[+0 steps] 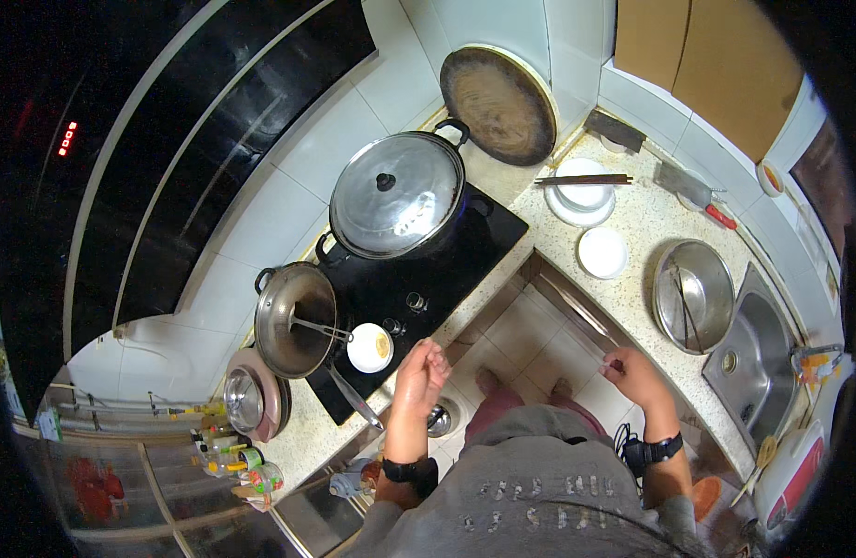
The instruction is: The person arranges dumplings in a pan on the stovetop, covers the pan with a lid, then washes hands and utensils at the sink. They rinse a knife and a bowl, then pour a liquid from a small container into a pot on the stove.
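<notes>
My left hand [422, 373] is raised near the front edge of the black cooktop [435, 279], its fingers curled and no object visible in them. To its left, a white bowl [369, 348] holding something yellowish rests on the cooktop. Beside that bowl is a wok [295, 321] with a long-handled metal utensil [323, 326] across it. A large pot with a metal lid [398, 195] stands farther back. Over the floor near the right counter's edge is my right hand [626, 373], fingers bent; a small dark reddish spot shows between them, and whether it is an object is unclear.
On the right counter are a white bowl [603, 252], stacked dishes with chopsticks [585, 179] on top, a cleaver with a red handle [693, 187] and a metal basin [693, 296] beside the sink [752, 363]. A round board [499, 104] leans in the corner. Bottles [222, 446] stand at left.
</notes>
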`<state>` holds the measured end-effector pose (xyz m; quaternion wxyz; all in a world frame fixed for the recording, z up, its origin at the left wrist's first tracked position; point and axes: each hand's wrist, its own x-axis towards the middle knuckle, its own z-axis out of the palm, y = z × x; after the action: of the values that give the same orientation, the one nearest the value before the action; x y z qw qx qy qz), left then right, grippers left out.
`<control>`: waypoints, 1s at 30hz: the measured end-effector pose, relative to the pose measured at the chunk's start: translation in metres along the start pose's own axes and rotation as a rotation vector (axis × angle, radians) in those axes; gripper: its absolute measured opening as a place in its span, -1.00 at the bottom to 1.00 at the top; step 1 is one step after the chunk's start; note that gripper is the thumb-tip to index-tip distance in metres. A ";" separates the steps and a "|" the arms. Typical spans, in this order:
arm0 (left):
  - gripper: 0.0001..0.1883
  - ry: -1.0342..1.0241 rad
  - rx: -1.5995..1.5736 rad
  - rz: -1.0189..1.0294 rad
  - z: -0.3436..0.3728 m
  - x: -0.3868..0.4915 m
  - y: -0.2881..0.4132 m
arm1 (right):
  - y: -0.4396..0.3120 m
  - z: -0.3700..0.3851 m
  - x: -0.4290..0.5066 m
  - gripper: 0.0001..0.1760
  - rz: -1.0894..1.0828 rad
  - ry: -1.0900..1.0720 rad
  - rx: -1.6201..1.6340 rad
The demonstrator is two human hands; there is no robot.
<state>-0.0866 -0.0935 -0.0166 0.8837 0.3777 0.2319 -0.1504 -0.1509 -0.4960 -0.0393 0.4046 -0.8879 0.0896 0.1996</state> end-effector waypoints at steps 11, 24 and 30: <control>-0.83 -0.042 0.294 -0.054 0.065 0.015 -0.071 | 0.075 -0.028 -0.033 -0.72 -0.003 0.101 0.123; -0.85 0.242 1.168 0.741 0.045 0.128 0.115 | 0.014 -0.029 0.059 -0.81 -0.073 0.128 0.185; -0.78 0.326 1.242 0.825 0.059 0.197 0.173 | -0.029 -0.038 0.100 -0.80 -0.059 0.116 0.152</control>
<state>0.1744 -0.0385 0.0196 0.4480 0.8790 0.0723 0.1465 -0.0402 -0.5053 -0.0399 0.4705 -0.8671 0.1016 0.1284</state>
